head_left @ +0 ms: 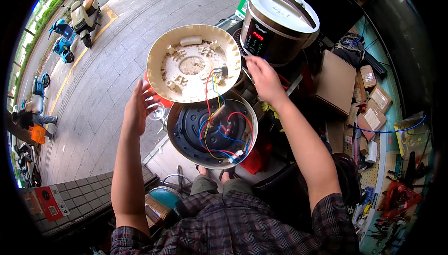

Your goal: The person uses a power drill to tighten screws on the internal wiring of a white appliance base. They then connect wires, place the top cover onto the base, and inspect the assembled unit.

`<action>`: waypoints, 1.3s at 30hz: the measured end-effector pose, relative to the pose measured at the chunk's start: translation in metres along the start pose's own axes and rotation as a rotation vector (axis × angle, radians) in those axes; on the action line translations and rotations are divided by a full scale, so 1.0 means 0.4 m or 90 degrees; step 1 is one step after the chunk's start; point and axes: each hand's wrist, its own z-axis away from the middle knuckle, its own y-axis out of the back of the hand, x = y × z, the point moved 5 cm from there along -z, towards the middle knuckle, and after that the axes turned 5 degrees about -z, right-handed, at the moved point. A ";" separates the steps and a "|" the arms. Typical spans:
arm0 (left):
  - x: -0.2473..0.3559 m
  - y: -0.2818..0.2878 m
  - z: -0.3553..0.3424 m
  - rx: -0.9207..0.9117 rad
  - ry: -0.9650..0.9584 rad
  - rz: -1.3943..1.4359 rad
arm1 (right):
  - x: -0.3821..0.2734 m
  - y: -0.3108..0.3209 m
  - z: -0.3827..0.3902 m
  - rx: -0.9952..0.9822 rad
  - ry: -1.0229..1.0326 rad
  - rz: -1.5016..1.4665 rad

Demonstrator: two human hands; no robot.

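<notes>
A round cream plastic base cover [192, 63], its stained hollow side facing me, sits tilted past the far rim of an upturned round cooker body [171, 129]. Red, blue and yellow wires [217, 115] run from a black socket [224, 71] in the cover down into the dark pan-shaped inside of the body. My left hand [138, 107] is open beside the cover's lower left edge, fingers spread and holding nothing. My right hand [266, 80] is just beyond the cover's right rim. Its fingers are curled closed, and whatever they may hold is hidden.
A silver and white rice cooker [280, 24] with a lit red display stands at the far right. Cardboard boxes [335, 81] and cluttered shelves line the right. Paved ground [135, 26] with parked scooters [85, 15] spreads left. A teal round stool [165, 197] is near my legs.
</notes>
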 end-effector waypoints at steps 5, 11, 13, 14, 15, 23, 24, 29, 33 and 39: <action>0.017 -0.022 -0.055 -0.116 -0.031 -0.029 | -0.004 -0.070 -0.097 -0.076 -0.156 -0.185; 0.071 -0.041 -0.034 -0.188 -0.063 0.011 | -0.052 -0.039 -0.047 -0.075 -0.142 -0.158; 0.112 -0.069 -0.022 -0.179 -0.110 0.024 | -0.067 -0.009 -0.015 -0.057 -0.149 -0.209; 0.129 -0.071 -0.021 -0.173 -0.135 0.030 | -0.085 -0.001 0.002 -0.050 -0.151 -0.235; 0.142 -0.069 -0.026 -0.185 -0.151 0.022 | -0.117 0.010 0.031 -0.064 -0.135 -0.268; 0.169 -0.083 -0.056 -0.146 -0.263 0.092 | -0.196 0.018 0.195 -0.069 0.016 -0.349; 0.175 -0.090 -0.044 -0.131 -0.280 0.081 | -0.190 0.024 0.197 -0.067 0.002 -0.356; 0.195 -0.099 -0.011 -0.117 -0.394 0.022 | -0.147 0.049 0.205 -0.085 -0.032 -0.317; 0.237 -0.144 0.076 -0.091 -0.502 -0.074 | -0.088 0.068 0.229 -0.085 -0.051 -0.353; 0.286 -0.225 0.245 -0.110 -0.698 -0.238 | -0.046 0.073 0.234 -0.106 -0.094 -0.406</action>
